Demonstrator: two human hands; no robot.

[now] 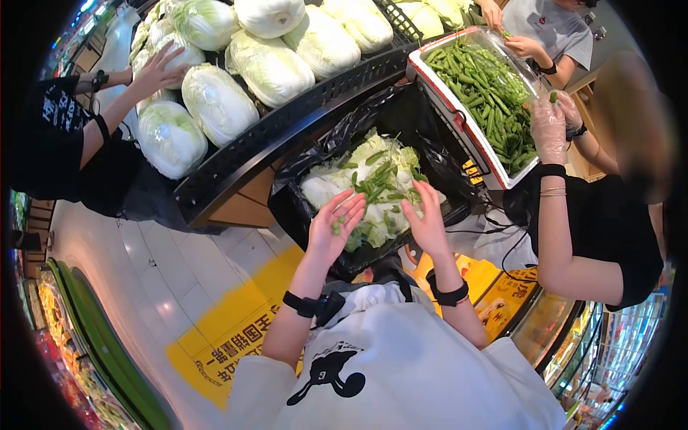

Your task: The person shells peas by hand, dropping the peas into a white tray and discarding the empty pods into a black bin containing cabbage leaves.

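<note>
Both hands are over a black-lined bin (285, 188) of cabbage leaves (322, 188) and loose green pods (380, 180). My left hand (335, 223) has its palm turned up and fingers spread, with a few small green peas or pieces lying on the palm and fingers. To its right, my right hand (426, 218) is held with its fingers apart and nothing visible in it. A gap separates the two hands, and leaves and pods show between and behind them. Each wrist wears a black band.
Wrapped cabbages (218, 100) fill a black-edged display (287, 122) at upper left, where a person reaches in. A white box (469, 129) of green pods (494, 100) stands at upper right, with two people beside it, one wearing clear gloves. Cables run right of the bin.
</note>
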